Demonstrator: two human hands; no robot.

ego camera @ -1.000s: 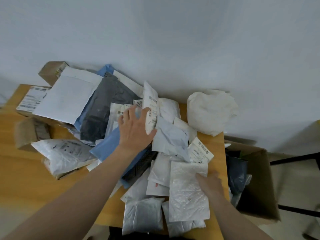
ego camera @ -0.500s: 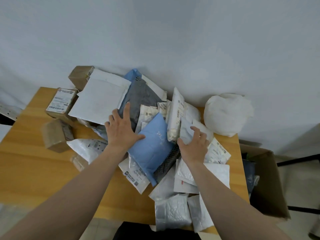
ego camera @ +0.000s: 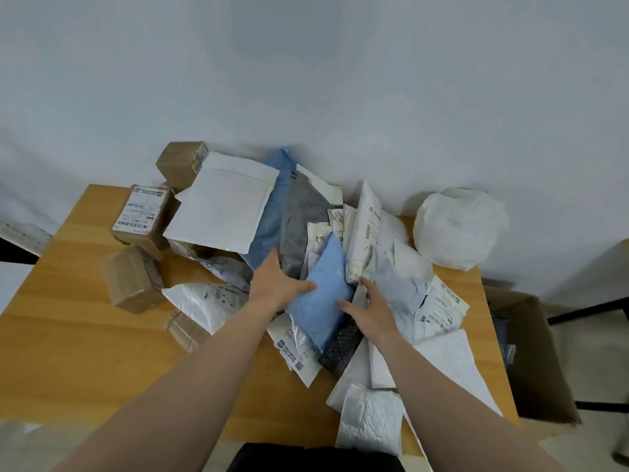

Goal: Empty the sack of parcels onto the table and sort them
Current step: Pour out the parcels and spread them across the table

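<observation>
A heap of parcels covers the far half of the wooden table (ego camera: 78, 338). In its middle lies a light blue soft parcel (ego camera: 323, 294). My left hand (ego camera: 277, 284) grips its left edge, thumb on top. My right hand (ego camera: 369, 306) rests spread on its right side, over a dark patterned parcel (ego camera: 340, 349). Behind are a large white padded envelope (ego camera: 221, 209), a grey bag (ego camera: 301, 219) and a tall white labelled bag (ego camera: 367, 229). The crumpled white sack (ego camera: 459, 228) sits at the back right against the wall.
Brown cardboard boxes (ego camera: 134, 279) and a labelled box (ego camera: 146, 214) stand at the left of the heap. White mailers (ego camera: 371, 417) overhang the near right edge. An open cardboard carton (ego camera: 537, 362) with dark items stands on the floor to the right of the table.
My right hand moved from the white parcels at the heap's middle right onto the blue parcel's right side. My left hand closed on its left edge. The view shifted slightly.
</observation>
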